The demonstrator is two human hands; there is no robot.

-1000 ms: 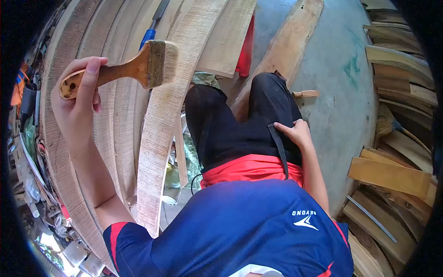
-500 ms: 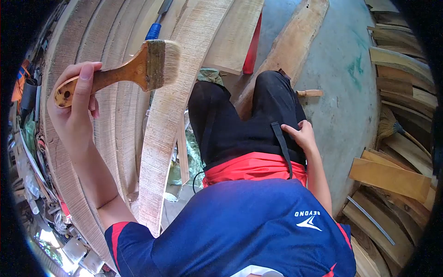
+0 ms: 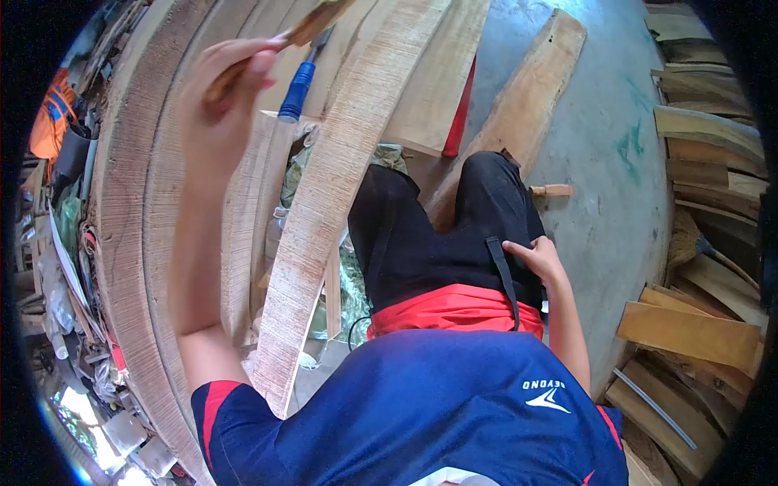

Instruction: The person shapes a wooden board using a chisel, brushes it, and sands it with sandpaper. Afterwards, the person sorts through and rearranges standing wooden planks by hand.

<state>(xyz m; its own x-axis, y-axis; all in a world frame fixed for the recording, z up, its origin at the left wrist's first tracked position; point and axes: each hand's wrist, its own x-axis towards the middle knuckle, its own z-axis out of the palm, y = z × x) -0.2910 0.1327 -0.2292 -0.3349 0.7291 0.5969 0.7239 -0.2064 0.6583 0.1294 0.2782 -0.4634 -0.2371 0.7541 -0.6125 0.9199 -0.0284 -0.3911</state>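
My left hand (image 3: 219,105) is raised at the upper left, its fingers closed round the wooden handle of a flat paintbrush (image 3: 320,23). The top frame edge cuts off the brush, so its bristles are out of view. Just below the brush lies a tool with a blue handle (image 3: 298,91) and a metal shank, resting on the boards. My right hand (image 3: 537,261) lies on my black trousers (image 3: 438,235) at the thigh, thumb apart from the fingers and holding nothing. A long rough-sawn plank (image 3: 340,154) slants between my left arm and my legs.
Curved sawn boards (image 3: 138,194) are stacked on the left. A wide plank (image 3: 527,89) lies on the concrete floor (image 3: 620,194) ahead, near a small wooden piece (image 3: 553,190). Wood offcuts (image 3: 689,324) and a broom (image 3: 686,239) line the right side.
My left hand has moved up and to the right with the paintbrush, whose bristles have left the frame. The view has shifted slightly. My right hand stays on the thigh.
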